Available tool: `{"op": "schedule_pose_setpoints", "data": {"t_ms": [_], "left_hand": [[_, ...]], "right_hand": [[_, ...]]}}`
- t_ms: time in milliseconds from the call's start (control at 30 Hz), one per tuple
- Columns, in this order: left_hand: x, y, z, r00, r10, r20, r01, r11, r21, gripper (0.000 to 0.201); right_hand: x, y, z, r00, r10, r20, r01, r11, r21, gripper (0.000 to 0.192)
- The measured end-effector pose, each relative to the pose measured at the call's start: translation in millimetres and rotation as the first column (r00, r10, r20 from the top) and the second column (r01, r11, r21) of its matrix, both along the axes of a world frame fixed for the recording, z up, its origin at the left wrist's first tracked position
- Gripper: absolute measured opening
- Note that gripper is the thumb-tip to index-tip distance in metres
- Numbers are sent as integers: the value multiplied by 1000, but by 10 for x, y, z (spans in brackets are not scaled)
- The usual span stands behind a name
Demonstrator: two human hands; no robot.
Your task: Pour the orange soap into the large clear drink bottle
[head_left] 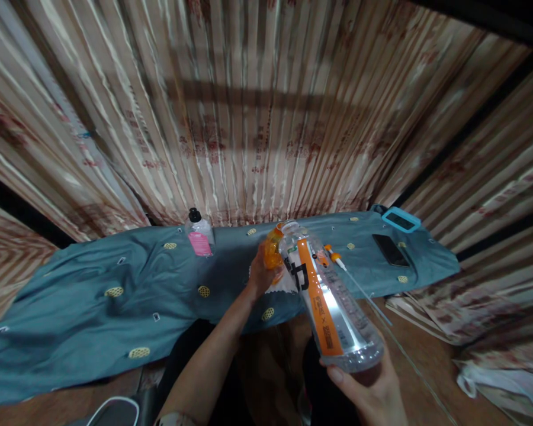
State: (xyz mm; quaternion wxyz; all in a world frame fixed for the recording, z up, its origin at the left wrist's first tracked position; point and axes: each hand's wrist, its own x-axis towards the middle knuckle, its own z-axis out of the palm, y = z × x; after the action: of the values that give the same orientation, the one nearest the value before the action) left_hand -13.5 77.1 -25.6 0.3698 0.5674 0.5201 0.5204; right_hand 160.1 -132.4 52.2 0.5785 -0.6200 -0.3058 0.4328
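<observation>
My right hand (373, 387) grips the base of a large clear plastic bottle (328, 296) with an orange label, tilted so that its open mouth points away from me. The mouth meets a small orange bottle (273, 251) that my left hand (260, 275) holds over the teal cloth (93, 296). Just right of the two bottles lies an orange spray head with a long thin tube (337, 260). Under my left hand a white cloth piece (288, 284) shows.
A small clear bottle with a black cap and pink label (199, 234) stands at the back of the cloth. A dark phone (391, 249) and a phone in a blue case (400, 220) lie at the right end. Striped curtains hang behind.
</observation>
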Motion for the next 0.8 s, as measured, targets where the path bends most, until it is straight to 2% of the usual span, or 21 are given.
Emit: {"op": "schedule_pose_setpoints", "data": {"t_ms": [133,300,800], "left_hand": [[-11,0,1,1000,-16,9,17,1000,-14,67],[-25,-18,34,999,-21,26,21,1000,-10,67],[-16,-14,13,999,-32,33,33,999,-33,66]], "right_hand": [[-65,6,88,998,-64,4,64,998,14,99],[-127,12,196,998,-67,10,67,998,-2,95],[-101,32,77,995,-69,-72,72,997,36,93]]}}
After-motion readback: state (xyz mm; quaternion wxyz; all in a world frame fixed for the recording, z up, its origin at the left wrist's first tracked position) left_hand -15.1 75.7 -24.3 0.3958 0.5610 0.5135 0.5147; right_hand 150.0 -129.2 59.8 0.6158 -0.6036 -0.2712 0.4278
